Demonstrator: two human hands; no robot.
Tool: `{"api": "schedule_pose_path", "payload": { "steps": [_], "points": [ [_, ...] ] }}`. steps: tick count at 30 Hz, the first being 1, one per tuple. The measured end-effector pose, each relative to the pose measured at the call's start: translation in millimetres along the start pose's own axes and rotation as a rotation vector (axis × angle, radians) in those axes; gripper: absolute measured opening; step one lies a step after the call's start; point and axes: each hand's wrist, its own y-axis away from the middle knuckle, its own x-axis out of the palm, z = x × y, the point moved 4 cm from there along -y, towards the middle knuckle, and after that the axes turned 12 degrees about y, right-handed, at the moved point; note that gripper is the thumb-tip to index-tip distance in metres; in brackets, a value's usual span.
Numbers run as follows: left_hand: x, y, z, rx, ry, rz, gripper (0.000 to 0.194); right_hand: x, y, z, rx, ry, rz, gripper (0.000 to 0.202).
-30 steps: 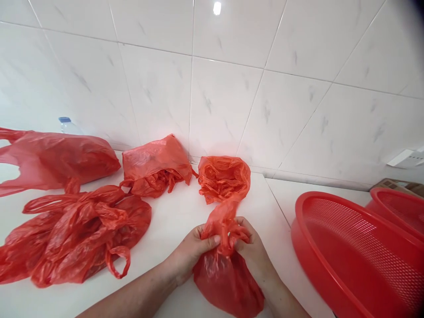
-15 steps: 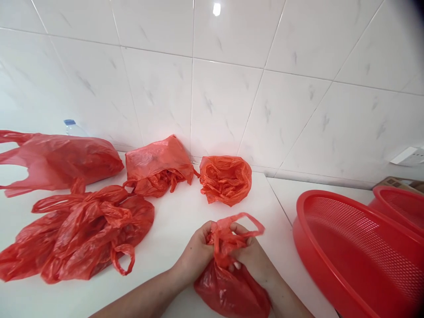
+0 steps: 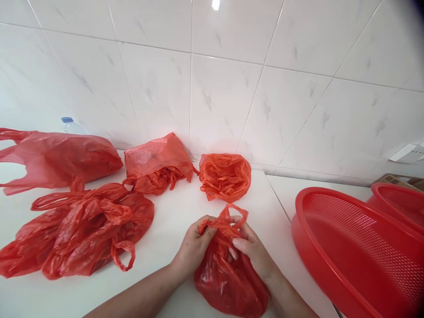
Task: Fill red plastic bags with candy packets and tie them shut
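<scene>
A red plastic bag (image 3: 228,282) with a filled, rounded body rests at the front middle of the white table. My left hand (image 3: 195,240) pinches one twisted handle at the bag's neck between thumb and fingers. On the other side, my right hand (image 3: 251,247) is closed around the neck, its thumb and fingertips on the gathered plastic. One handle loop stands up between the two hands. What the bag contains is hidden by the plastic.
Several crumpled red bags (image 3: 89,229) lie at the left. Bunched bags (image 3: 155,163) and a rolled-open bag (image 3: 225,176) sit along the tiled wall. A blue-capped bottle (image 3: 69,125) stands behind. Red mesh baskets (image 3: 331,247) occupy the right.
The handle loop has shifted left and become more upright. My left hand now grips a handle end, and my right thumb has come into sight over the bag's neck.
</scene>
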Motion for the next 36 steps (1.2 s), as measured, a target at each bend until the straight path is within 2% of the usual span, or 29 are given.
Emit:
{"api": "schedule_pose_path", "payload": {
  "steps": [3,6,10,13,16,19,22,25,30,33,36],
  "points": [
    [-4.2,-2,2,-0.029,0.046,-0.046,0.024,-3,1,-1,0.004,-0.221,0.038,0.042],
    [-9.8,-2,2,-0.021,-0.003,-0.115,0.023,-11,0,-5,0.037,-0.216,-0.011,0.047],
    [-11.3,0,-1,-0.031,-0.036,-0.114,0.026,-14,0,-6,0.043,-0.036,0.012,0.021],
    [-9.9,3,-2,-0.073,-0.046,-0.093,0.036,-12,-1,0,0.031,0.045,-0.006,0.016],
    [-7.6,5,-1,-0.117,-0.023,-0.065,0.039,-9,-2,8,0.020,0.139,-0.070,0.018],
    [-4.0,5,-2,-0.126,0.020,-0.026,0.037,-9,-2,13,-0.040,0.329,-0.166,0.021],
    [-0.6,5,-4,-0.087,-0.005,-0.004,0.026,-13,-1,11,-0.045,0.535,-0.310,0.017],
    [2.3,5,-6,-0.047,-0.073,0.019,0.026,-17,-1,6,-0.041,0.640,-0.388,0.009],
    [2.1,4,-6,-0.005,-0.158,0.013,0.026,-19,-4,5,-0.064,0.446,-0.318,0.010],
    [-1.4,5,-4,-0.004,-0.195,-0.038,0.025,-22,-3,3,0.004,0.245,-0.262,0.014],
    [-5.4,5,-2,0.035,-0.224,-0.104,0.015,-28,-2,3,0.027,0.026,-0.236,0.020]
  ]
}}
